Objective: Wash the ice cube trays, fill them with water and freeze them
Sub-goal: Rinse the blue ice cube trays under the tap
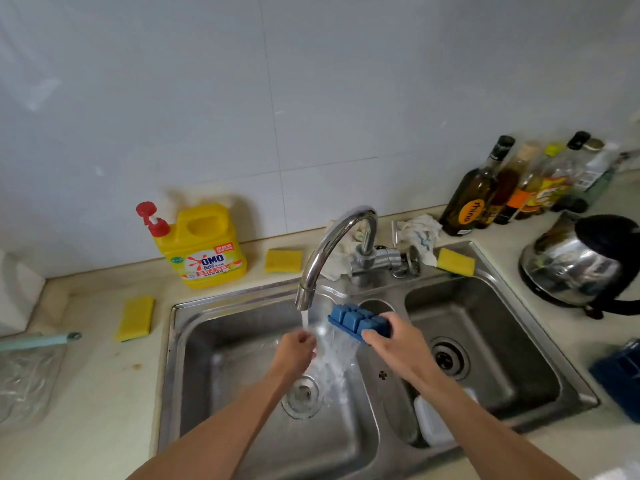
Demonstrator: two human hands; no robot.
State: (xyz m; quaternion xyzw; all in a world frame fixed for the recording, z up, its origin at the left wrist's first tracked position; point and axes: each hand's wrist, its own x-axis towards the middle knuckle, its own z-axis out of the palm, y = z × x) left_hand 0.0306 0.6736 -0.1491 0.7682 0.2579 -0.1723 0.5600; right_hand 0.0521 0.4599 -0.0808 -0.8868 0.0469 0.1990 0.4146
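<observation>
On the counter [104, 393] at far left lie a plastic bag [24, 379] and a pale green handle [38, 341]; a sponge [135, 318] sits just left of the sink [172, 341] rim; behind it a yellow detergent jug [202, 245] stands against the wall, with a second sponge [282, 260] beside it.

The left forearm comes up from the bottom edge over the left basin [214, 375]; the left hand [298, 348] is raised above the drain [302, 396], its fingers curled inward at the stream from the faucet [330, 247]; whether they hold anything cannot be told through the water.

The tray [356, 320], blue and bottom-up, hangs just right of the spout, above the divider [382, 375] between the basins; water sheets off its left edge into the left basin; the two hands are near but apart, the stream between them. The right hand [398, 344] grips the tray's right end, fingers wrapped over the top, forearm crossing the right basin [502, 341]; below that arm a white container [431, 420] lies in the basin.

Behind the faucet sit a rag [419, 233] and a third sponge [455, 261] on the rim; bottles [485, 199] crowd the back right corner; a kettle [581, 265] stands close to the sink's right edge; a dark blue object [620, 379] lies on the counter at far right.
</observation>
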